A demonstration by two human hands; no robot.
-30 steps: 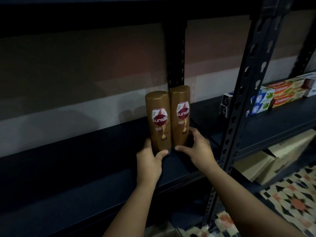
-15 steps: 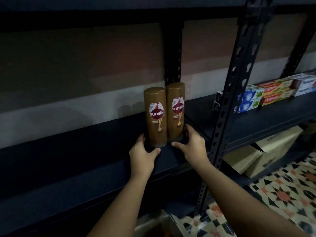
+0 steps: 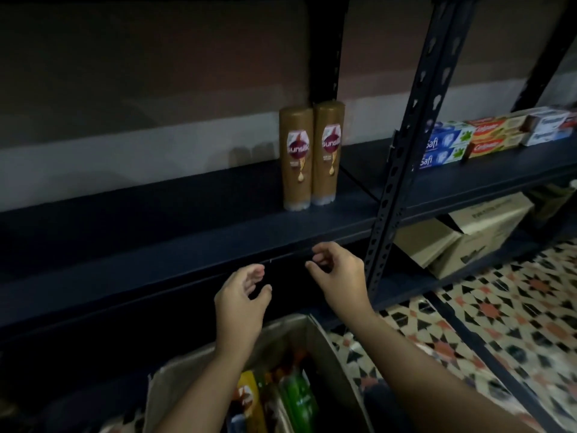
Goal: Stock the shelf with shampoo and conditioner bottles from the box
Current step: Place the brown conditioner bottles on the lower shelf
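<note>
Nearest the person, the cardboard box [image 3: 324, 348] sits on the floor below both hands, and the bottles in it, a yellow bottle [image 3: 249, 398] and a green bottle [image 3: 296, 398] among them, lie with their long axes running up and away toward the shelf. The left hand [image 3: 242, 298] hangs almost straight above them, fingers loosely spread and holding nothing, so it looks the nearer for the next pick; the right hand [image 3: 340, 276] hovers slightly farther out, fingers loosely curled and empty. Beyond, on the shelf [image 3: 187, 232], two brown Sunsilk bottles [image 3: 310, 154] stand upright, touching side by side.
</note>
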